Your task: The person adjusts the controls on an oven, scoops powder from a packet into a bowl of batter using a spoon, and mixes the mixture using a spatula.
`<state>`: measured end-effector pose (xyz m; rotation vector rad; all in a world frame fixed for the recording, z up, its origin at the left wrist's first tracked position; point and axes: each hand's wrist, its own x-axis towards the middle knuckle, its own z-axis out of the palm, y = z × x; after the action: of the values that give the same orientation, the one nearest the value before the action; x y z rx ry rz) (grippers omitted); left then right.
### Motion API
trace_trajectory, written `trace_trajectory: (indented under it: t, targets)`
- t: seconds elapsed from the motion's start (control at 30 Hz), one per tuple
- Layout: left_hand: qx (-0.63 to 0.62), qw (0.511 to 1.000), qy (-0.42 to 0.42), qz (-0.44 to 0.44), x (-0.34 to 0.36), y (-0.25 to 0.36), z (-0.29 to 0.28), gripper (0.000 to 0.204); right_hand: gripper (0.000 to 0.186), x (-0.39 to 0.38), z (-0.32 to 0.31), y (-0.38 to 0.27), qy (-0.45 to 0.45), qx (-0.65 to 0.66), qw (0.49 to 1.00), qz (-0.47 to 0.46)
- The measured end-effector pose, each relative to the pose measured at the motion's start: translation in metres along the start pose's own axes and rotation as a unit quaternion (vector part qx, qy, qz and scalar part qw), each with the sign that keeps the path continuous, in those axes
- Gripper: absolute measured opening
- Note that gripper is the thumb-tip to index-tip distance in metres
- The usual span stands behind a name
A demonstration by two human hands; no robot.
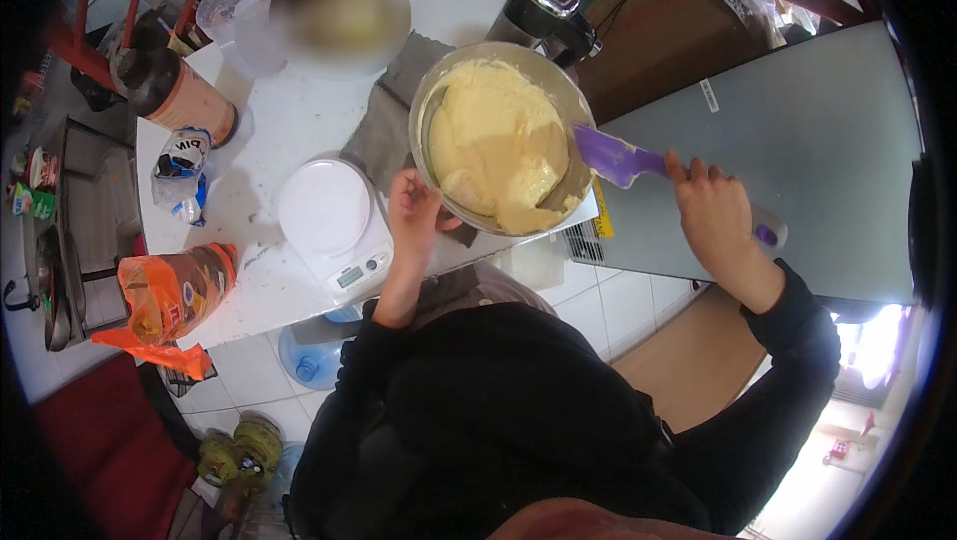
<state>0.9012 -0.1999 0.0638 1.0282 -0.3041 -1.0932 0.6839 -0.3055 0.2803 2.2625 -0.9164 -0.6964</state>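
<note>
A metal mixing bowl point(580, 93) full of thick pale yellow batter point(493, 131) is tilted toward me at the table's right end. My left hand point(414, 209) grips its near left rim, thumb and fingers around the edge. In my right hand point(713, 206) is a purple spatula point(616, 155), held by its handle. The blade reaches the bowl's right rim, and some batter clings to its edge. Part of the handle is hidden behind my fingers; its end shows beyond the wrist.
Left of the bowl stands a white kitchen scale point(334, 226) on the white table point(269, 306). An orange bag point(179, 291), a crumpled blue-white packet point(182, 173), a brown bottle point(184, 96) and a clear jug point(241, 26) line the left side. A hand mixer point(543, 6) stands behind the bowl.
</note>
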Motion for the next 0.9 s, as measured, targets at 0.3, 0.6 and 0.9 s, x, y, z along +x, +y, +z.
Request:
trace_trajectory:
  t: [0.3, 0.6, 0.9]
  targets:
    - [-0.049, 0.998, 0.025, 0.03, -0.008, -0.011, -0.022, 0.018, 0.016, 0.045, -0.052, -0.026, -0.018, -0.002, 0.975, -0.22]
    - [-0.067, 0.997, -0.031, 0.003, 0.0, -0.008, -0.007, 0.018, 0.015, 0.078, -0.114, -0.04, -0.306, 0.035, 0.935, -0.178]
    - [-0.071, 0.995, -0.063, -0.03, -0.003, 0.005, -0.01, 0.015, 0.017, 0.085, -0.117, -0.049, -0.35, 0.054, 0.917, -0.184]
